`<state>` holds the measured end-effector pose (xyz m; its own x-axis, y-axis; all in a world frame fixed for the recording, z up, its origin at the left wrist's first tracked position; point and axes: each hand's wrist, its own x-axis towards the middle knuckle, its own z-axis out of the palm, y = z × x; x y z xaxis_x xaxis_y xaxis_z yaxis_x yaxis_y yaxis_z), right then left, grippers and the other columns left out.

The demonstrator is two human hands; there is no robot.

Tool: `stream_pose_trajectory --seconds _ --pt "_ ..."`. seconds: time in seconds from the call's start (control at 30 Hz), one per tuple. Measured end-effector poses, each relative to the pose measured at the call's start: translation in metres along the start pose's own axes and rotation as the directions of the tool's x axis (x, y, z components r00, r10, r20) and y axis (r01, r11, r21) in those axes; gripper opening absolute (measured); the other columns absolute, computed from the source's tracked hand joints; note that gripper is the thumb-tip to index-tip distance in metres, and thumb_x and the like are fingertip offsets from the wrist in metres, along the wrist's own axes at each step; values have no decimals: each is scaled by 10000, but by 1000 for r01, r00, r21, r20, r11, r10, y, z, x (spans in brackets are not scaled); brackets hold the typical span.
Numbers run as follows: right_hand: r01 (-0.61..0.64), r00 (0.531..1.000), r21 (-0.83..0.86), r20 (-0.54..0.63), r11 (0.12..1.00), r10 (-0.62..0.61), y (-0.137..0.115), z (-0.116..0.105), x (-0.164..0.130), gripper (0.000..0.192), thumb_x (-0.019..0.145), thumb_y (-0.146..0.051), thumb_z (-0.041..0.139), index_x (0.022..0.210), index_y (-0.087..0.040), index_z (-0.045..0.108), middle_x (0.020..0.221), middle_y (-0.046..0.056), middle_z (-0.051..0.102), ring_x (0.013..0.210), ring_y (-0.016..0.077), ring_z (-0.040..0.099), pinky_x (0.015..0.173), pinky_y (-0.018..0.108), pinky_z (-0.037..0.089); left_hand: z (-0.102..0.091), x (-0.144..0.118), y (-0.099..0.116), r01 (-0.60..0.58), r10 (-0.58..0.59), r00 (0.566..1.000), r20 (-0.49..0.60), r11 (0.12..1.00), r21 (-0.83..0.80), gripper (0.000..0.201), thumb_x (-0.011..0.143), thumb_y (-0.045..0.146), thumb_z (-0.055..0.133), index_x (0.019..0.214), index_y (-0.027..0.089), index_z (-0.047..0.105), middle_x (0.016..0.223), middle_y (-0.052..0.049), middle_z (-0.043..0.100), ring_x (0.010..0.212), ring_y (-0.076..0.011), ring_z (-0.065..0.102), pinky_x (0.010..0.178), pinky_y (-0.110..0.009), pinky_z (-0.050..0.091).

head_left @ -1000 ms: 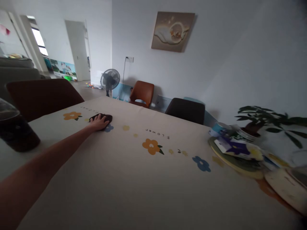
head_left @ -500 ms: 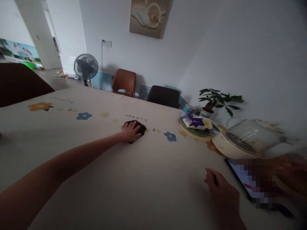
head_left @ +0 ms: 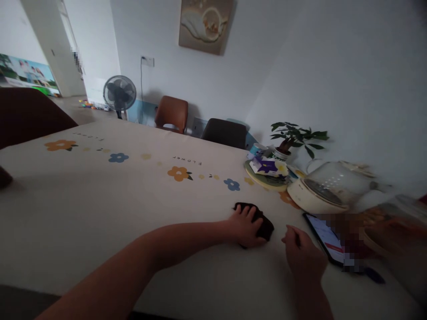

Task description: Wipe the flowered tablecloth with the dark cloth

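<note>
A dark cloth [head_left: 265,227] lies bunched on the pale flowered tablecloth [head_left: 187,200], right of the middle. My left hand [head_left: 245,226] rests flat on top of it, fingers spread, hiding part of the cloth. My left forearm reaches in from the lower left. Just to the right, my right hand [head_left: 303,251] is at the tabletop with its fingers curled closed; I see nothing in them. A phone [head_left: 322,235] with a lit screen lies beyond my right hand, partly covered by a blurred patch.
Along the right stand a round mat [head_left: 267,181] with a tissue box [head_left: 268,166] on it, a potted plant [head_left: 292,138] and a cream cooking pot [head_left: 312,198] with a clear lid. Chairs [head_left: 171,113] and a standing fan [head_left: 119,92] are behind the table.
My left hand has slid the dark cloth right and towards me, uncovering an orange printed flower. My right hand has stayed in nearly the same place. The view has shifted slightly.
</note>
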<state>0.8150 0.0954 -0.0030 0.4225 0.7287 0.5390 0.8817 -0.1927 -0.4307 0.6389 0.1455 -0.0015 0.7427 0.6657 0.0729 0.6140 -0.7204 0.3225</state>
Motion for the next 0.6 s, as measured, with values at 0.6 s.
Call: stream_pose_trajectory --seconds 0.6 --pt "-215 947 -71 229 974 226 -23 -19 -2 353 749 -410 417 959 -223 631 750 59 709 853 269 660 722 331 430 -75 -273 -181 460 -447 888 -114 847 266 453 950 338 294 1295 134 507 1461 -131 402 1441 -274 178 1163 -452 170"
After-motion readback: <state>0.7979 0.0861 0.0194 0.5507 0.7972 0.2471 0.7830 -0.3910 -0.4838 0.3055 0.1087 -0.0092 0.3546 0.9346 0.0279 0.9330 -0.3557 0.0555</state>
